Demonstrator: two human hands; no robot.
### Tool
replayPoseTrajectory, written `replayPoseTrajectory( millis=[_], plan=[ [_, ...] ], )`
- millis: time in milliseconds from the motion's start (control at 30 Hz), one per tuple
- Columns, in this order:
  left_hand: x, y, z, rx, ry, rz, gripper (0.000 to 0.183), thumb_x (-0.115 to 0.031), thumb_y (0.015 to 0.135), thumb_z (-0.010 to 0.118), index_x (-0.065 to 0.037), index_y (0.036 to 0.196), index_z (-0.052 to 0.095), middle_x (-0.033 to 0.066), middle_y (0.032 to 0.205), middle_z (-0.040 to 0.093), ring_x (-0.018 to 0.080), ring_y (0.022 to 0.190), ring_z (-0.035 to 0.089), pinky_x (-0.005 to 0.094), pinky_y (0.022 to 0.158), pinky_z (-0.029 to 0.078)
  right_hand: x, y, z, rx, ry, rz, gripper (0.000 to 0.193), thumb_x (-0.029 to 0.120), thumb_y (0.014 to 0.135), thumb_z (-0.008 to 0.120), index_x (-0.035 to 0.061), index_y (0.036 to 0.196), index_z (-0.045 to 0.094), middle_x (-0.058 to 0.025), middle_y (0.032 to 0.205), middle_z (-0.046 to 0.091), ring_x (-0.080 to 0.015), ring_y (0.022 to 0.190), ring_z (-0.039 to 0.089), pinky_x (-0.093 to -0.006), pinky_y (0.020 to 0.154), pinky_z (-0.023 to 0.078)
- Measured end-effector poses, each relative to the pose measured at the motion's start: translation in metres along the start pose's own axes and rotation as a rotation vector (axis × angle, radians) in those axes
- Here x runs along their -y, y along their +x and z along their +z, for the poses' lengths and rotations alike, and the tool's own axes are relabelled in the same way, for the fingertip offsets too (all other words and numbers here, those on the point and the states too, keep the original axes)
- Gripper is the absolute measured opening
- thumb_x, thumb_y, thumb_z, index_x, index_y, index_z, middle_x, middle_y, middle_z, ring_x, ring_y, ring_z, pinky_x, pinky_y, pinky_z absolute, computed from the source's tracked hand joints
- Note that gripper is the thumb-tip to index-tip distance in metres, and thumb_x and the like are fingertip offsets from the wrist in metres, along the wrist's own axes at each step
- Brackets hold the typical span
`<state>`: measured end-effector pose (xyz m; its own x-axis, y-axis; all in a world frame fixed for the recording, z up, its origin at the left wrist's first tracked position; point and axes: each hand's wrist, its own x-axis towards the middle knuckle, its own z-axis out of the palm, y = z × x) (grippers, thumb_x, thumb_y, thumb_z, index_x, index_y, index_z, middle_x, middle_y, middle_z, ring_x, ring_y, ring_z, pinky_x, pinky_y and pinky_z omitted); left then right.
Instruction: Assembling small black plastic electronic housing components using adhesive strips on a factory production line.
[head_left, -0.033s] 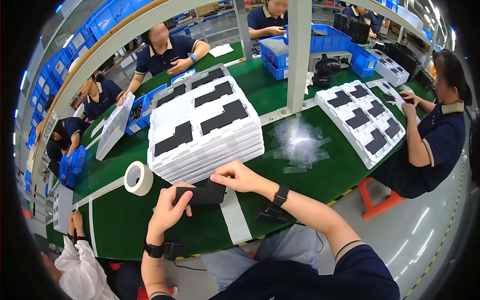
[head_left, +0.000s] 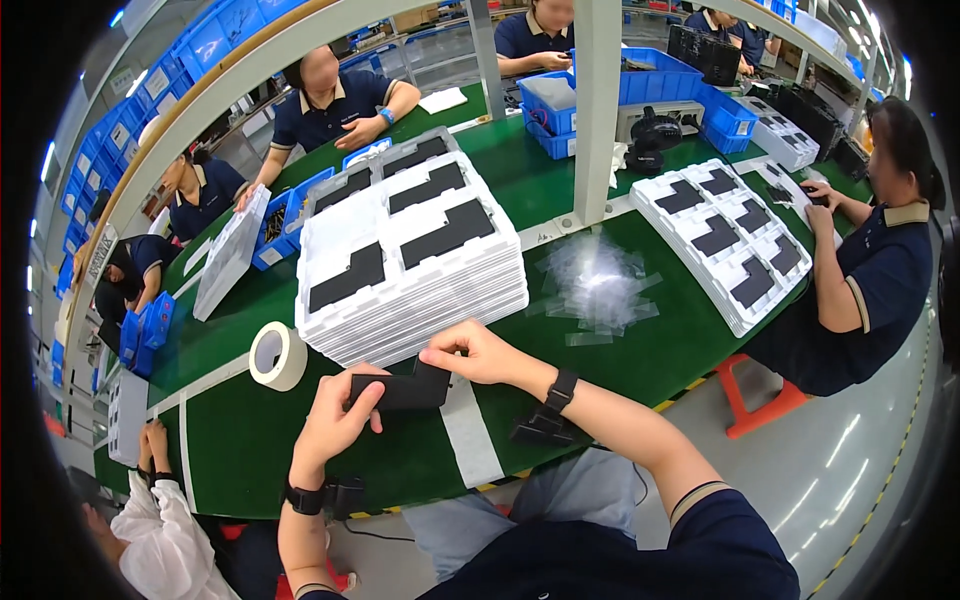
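In front of me, a flat black L-shaped piece (head_left: 402, 392) hangs over the near edge of the green table (head_left: 380, 470). My left hand (head_left: 335, 415) grips its left end, thumb on the face and fingers behind. Thumb and fingers of my right hand (head_left: 480, 354) are closed at its raised right corner; whether they also hold something thin there is too small to tell. Just beyond both hands rises a tall stack of white moulded trays (head_left: 430, 315), with similar black L-shaped pieces (head_left: 450, 233) lying in the top one.
A cream tape roll (head_left: 291, 362) stands left of the stack. Right of it lies a heap of clear film strips (head_left: 598, 285). Another white tray (head_left: 690, 245) of black pieces sits farther right, by a seated co-worker (head_left: 870, 270). A pale post (head_left: 597, 130) rises behind.
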<state>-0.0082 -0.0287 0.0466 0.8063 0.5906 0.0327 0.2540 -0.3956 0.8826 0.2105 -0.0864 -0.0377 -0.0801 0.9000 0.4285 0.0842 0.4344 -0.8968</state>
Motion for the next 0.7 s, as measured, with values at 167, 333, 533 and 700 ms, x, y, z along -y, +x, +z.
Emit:
replayPoseTrajectory(
  millis=[167, 333, 533, 700],
  plan=[
    [-0.027, 0.016, -0.035, -0.166, 0.130, -0.062, 0.015, -0.010, 0.091, 0.054, 0.004, 0.096, 0.056, 0.0032, 0.068, 0.053, 0.0114, 0.045, 0.056, 0.0225, 0.043, 0.040, -0.007, 0.005, 0.000, -0.002, 0.181, 0.022, 0.025, 0.022, 0.092, 0.057, -0.0017, 0.097, 0.063, -0.0066, 0.083, 0.066, -0.0095, 0.075, 0.062, -0.0241, 0.071, 0.049],
    [-0.013, 0.104, -0.096, -0.605, -0.085, -0.014, 0.024, -0.031, 0.094, 0.055, -0.008, 0.087, 0.054, -0.0026, 0.064, 0.053, 0.0050, 0.049, 0.048, 0.0191, 0.047, 0.036, -0.012, 0.001, -0.002, -0.061, 0.081, 0.065, 0.029, 0.029, 0.092, 0.057, 0.0016, 0.100, 0.063, -0.0075, 0.076, 0.065, -0.0130, 0.063, 0.062, -0.0260, 0.059, 0.049],
    [0.014, 0.160, -0.111, -0.457, -0.140, -0.288, 0.033, -0.041, 0.090, 0.056, -0.008, 0.092, 0.056, 0.0007, 0.076, 0.064, 0.0047, 0.053, 0.052, 0.0216, 0.052, 0.043, -0.008, 0.002, 0.004, 0.034, -0.025, 0.052, 0.032, 0.032, 0.091, 0.057, 0.0015, 0.098, 0.063, -0.0094, 0.073, 0.064, -0.0149, 0.056, 0.062, -0.0268, 0.054, 0.047],
    [0.019, 0.165, -0.101, -0.613, 0.759, -0.157, 0.053, -0.044, 0.084, 0.062, 0.002, 0.110, 0.059, 0.0199, 0.095, 0.066, 0.0291, 0.084, 0.065, 0.0354, 0.075, 0.050, -0.010, 0.001, 0.004, 0.029, -0.068, 0.073, 0.031, 0.032, 0.090, 0.058, 0.0016, 0.095, 0.064, -0.0097, 0.068, 0.063, -0.0148, 0.056, 0.061, -0.0273, 0.054, 0.047]
  ],
)
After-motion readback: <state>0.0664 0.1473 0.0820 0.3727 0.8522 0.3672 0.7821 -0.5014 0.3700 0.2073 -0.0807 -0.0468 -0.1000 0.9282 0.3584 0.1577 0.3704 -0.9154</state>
